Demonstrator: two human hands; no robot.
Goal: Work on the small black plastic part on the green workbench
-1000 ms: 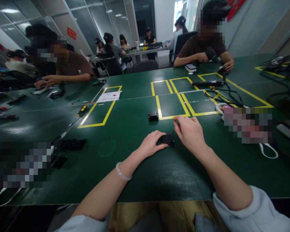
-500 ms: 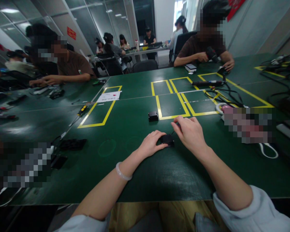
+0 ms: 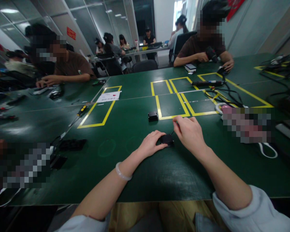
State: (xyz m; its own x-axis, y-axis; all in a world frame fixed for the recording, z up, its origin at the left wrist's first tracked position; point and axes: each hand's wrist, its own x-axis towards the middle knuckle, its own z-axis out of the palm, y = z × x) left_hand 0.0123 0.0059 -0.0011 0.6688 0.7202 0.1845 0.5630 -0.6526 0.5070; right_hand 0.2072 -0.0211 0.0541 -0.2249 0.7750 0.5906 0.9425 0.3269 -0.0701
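My left hand (image 3: 152, 143) grips a small black box-shaped part (image 3: 167, 140) between thumb and fingers, holding it on the green tabletop. Just right of it, my right hand (image 3: 189, 130) is closed in a pinch. From its fingertips a thin dark rod (image 3: 172, 132) slants down to the far edge of the part; its upper end is hidden in the fingers. Beyond my left hand stands a second small black box-shaped part (image 3: 153, 116), apart from both hands.
Yellow tape outlines (image 3: 174, 117) mark the green table (image 3: 135, 180). A yellow-black screwdriver (image 3: 82, 111) and a white paper (image 3: 109, 96) lie to the left. Cables (image 3: 228, 93) and a black bar-shaped tool (image 3: 207, 83) lie at right. Across the table, a person holds a power drill (image 3: 212, 54).
My right hand's fingertips have shifted very slightly, with the thin rod still pinched. My left hand and both black parts stay in place. The person at far left moved their hands.
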